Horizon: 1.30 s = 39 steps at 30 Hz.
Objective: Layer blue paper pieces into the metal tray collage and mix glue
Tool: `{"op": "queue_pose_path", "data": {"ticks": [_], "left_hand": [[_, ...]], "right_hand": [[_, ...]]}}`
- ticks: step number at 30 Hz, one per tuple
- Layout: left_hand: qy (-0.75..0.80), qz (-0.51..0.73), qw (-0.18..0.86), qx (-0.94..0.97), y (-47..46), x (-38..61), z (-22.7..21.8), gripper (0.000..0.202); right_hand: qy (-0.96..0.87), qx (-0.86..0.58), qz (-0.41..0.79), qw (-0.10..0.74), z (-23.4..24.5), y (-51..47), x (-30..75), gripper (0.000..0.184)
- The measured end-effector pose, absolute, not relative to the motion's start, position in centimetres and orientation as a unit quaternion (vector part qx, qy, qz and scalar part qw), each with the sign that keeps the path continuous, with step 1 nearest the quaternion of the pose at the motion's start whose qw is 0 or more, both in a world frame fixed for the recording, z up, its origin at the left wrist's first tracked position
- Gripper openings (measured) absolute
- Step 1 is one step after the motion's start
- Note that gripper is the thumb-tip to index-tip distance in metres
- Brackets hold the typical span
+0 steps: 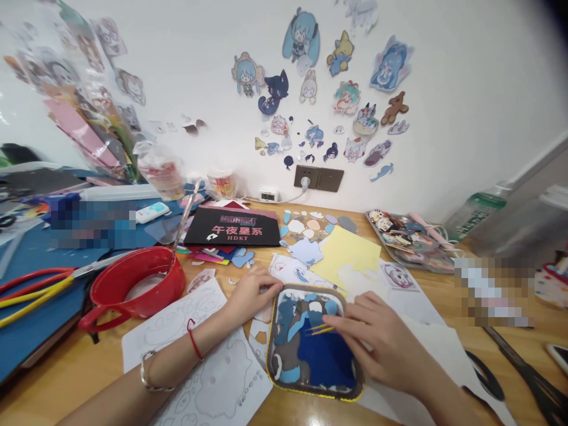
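A dark rounded-square tray (pixel 271 331) lies on the wooden desk in front of me, filled with blue, grey and white cut felt pieces (pixel 323 361). My left hand (pixel 251 294) rests at the tray's upper left corner, fingers curled on its rim. My right hand (pixel 377 343) lies over the tray's right side, fingers pinched on a thin yellow stick-like tool (pixel 316 329) that points left over the pieces. A red string and a silver bangle circle my left wrist.
A red bowl (pixel 133 284) with a spoon stands left, beside red-and-yellow scissors (pixel 35 287). Printed pattern sheets (pixel 208 378) lie under my left arm. Yellow paper (pixel 346 251), a black booklet (pixel 237 228), a sticker tray (pixel 408 239) and black scissors (pixel 528 370) surround the tray. Stickers cover the wall.
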<state>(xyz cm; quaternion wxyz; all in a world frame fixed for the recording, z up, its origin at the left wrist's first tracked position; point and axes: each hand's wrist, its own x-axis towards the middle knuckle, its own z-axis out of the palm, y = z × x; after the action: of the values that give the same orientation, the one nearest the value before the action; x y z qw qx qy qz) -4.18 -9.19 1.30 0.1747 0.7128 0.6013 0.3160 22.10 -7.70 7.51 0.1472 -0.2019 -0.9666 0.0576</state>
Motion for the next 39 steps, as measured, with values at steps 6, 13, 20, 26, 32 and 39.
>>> {"op": "queue_pose_path", "data": {"ticks": [6,13,20,26,32,39], "left_hand": [[0.604,0.317,0.178,0.710,-9.2,-4.2,1.3,0.029],[0.606,0.311,0.178,0.710,-9.1,-4.2,1.0,0.031],[0.607,0.317,0.178,0.707,-9.2,-4.1,1.2,0.028],[0.606,0.316,0.175,0.709,-9.2,-4.1,1.2,0.028],[0.608,0.311,0.177,0.709,-9.2,-4.2,1.2,0.029],[0.605,0.311,0.180,0.710,-9.2,-4.2,1.2,0.029]], "right_hand": [[-0.953,-0.265,-0.015,0.148,7.1,-6.1,24.1,0.028],[-0.935,-0.317,-0.029,0.155,5.7,-6.1,23.2,0.028],[-0.922,-0.350,-0.015,0.163,5.4,-6.1,23.1,0.025],[-0.925,-0.338,-0.003,0.172,5.7,-6.3,22.8,0.024],[-0.910,-0.343,-0.041,0.229,5.9,-6.2,22.8,0.023],[-0.908,-0.291,0.029,0.300,6.9,-7.4,22.1,0.020]]}}
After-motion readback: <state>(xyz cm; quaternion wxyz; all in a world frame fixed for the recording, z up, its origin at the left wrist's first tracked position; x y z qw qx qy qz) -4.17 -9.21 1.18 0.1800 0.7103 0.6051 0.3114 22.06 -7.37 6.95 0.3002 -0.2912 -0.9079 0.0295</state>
